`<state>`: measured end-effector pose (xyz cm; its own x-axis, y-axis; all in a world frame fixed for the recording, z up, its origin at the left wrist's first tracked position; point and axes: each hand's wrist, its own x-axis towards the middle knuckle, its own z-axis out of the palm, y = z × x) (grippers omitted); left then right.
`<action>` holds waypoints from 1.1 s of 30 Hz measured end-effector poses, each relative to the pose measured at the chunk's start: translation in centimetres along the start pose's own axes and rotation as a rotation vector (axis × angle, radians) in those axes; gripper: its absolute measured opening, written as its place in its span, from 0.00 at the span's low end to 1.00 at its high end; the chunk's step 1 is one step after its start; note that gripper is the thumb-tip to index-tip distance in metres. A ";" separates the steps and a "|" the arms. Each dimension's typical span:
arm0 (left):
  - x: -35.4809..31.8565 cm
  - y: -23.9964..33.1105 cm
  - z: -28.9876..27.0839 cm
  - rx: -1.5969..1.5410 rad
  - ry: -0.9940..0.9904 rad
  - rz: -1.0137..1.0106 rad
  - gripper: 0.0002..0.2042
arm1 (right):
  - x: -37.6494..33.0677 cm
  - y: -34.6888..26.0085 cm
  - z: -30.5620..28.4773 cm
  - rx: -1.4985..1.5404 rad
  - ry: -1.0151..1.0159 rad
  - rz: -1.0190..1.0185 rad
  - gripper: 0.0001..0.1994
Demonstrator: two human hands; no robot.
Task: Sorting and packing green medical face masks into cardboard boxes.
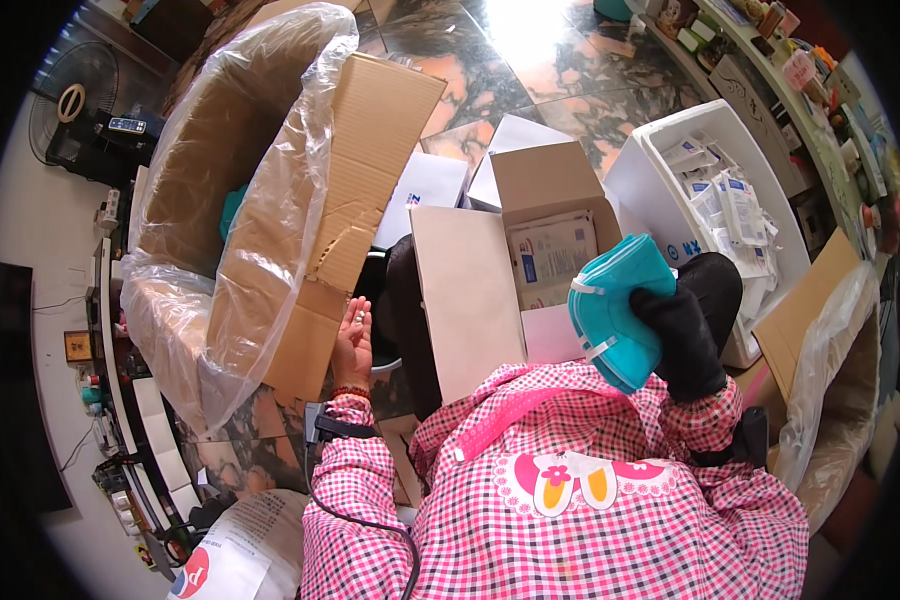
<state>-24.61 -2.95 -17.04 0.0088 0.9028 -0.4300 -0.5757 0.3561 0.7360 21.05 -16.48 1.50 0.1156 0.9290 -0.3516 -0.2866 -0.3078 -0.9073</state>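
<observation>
My right hand [678,345], in a black glove, grips a teal folded face mask [620,300] with white straps; more than one may be stacked there, I cannot tell. It is held above my lap, to the right of an open carton [465,310]. Flat printed packets [552,250] lie inside that carton. My bare left hand [354,340] is turned palm up beside a large cardboard box [370,165]. Its fingers are curled together, with a tiny white bit at them that I cannot name.
Clear plastic lines the large box, where something teal [233,212] shows. Under my left hand stands a dark bin [378,345]. A white foam box [642,190] full of small packets [738,208] is at the right, near another plastic-lined box [838,400]. A fan [70,103] stands far left.
</observation>
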 end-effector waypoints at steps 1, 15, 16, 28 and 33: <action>-0.1 0.1 0.6 -0.056 0.032 -0.016 0.25 | -0.1 0.0 -0.1 0.004 0.009 0.003 0.18; -5.6 -0.9 4.9 0.731 0.220 0.101 0.16 | 3.0 2.8 0.3 -0.139 0.188 0.010 0.14; -6.6 -0.9 6.1 0.815 0.200 0.235 0.12 | 3.1 2.9 0.0 -0.141 0.193 0.007 0.14; -11.1 -1.8 27.8 0.726 -0.501 0.261 0.13 | 4.2 2.4 0.4 0.104 0.110 -0.046 0.17; -10.3 -4.5 30.0 0.696 -0.567 0.075 0.15 | 4.0 2.6 -0.1 0.061 0.145 -0.032 0.18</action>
<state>2.38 -6.59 -0.28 0.4996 0.8471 -0.1812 0.0325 0.1907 0.9811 20.84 -13.58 -2.31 0.2605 0.8972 -0.3565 -0.3371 -0.2615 -0.9044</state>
